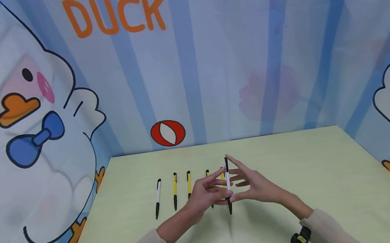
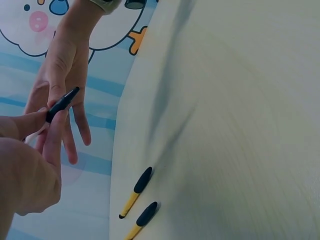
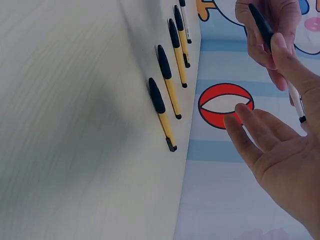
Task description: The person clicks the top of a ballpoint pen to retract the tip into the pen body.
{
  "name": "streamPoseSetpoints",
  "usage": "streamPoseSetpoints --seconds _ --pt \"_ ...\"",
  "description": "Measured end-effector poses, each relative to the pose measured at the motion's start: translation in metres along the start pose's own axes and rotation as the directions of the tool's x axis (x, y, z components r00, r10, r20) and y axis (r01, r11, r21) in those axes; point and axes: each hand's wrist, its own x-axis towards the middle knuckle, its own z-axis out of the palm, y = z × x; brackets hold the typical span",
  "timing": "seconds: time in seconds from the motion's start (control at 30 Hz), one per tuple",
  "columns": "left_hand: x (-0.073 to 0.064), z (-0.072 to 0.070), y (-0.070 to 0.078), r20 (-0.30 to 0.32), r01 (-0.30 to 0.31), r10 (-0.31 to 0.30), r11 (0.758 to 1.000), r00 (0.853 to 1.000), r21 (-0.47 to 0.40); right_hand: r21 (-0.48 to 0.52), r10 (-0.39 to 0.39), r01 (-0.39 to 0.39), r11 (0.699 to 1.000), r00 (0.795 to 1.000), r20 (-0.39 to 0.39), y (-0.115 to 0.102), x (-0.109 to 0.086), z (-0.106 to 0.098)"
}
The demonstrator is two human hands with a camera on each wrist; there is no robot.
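A white pen [image 1: 228,181] with a black grip stands nearly upright above the table, tip down, between both hands. My left hand [image 1: 201,198] pinches its lower part between thumb and fingers. My right hand [image 1: 259,186] holds it too, its thumb near the black grip and its index finger at the top end. The right hand's other fingers extend loosely in the right wrist view. Several yellow pens [image 3: 168,95] with black grips lie in a row on the table, partly hidden behind the hands in the head view. Another white pen [image 1: 158,194] lies at the row's left end.
The pale table [image 1: 321,171] meets a blue striped curtain [image 1: 209,56] at its back edge. Cartoon ducks are printed on the curtain at both sides. A wrist camera [image 1: 301,239] sits on the right forearm.
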Motion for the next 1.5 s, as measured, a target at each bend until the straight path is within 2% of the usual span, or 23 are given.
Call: streamPoseSetpoints --seconds 0.2,0.37,0.6,1.0,1.2,1.33,1.5 --pt "0.001 0.002 0.0 0.007 0.004 -0.004 1.0 1.0 0.007 0.003 0.012 -0.012 1.0 1.0 0.016 0.001 -0.003 -0.004" --pt "0.001 0.002 -0.001 -0.021 0.022 -0.021 1.0 1.0 0.01 0.006 0.006 -0.006 1.0 1.0 0.008 0.001 -0.006 -0.008" --pt "0.0 -0.001 -0.005 -0.051 0.027 -0.026 1.0 0.998 0.008 -0.02 0.058 -0.058 0.998 0.998 -0.029 0.006 -0.016 -0.016" --pt "-0.001 -0.004 -0.018 -0.108 0.073 -0.072 0.997 0.992 0.008 -0.031 0.11 -0.112 0.993 0.992 -0.06 0.03 -0.04 -0.022" --pt "0.001 -0.007 -0.026 -0.176 0.085 -0.083 0.996 0.981 0.007 -0.023 0.127 -0.13 0.991 0.987 -0.097 0.047 -0.061 -0.029" --pt "0.008 -0.009 -0.029 -0.196 0.101 -0.094 0.995 0.976 0.025 -0.026 0.094 -0.098 0.995 0.988 -0.121 0.051 -0.071 -0.037" --pt "0.025 -0.007 -0.026 -0.208 0.108 -0.096 0.993 0.973 0.048 -0.032 0.074 -0.078 0.996 0.99 -0.124 0.052 -0.073 -0.046"
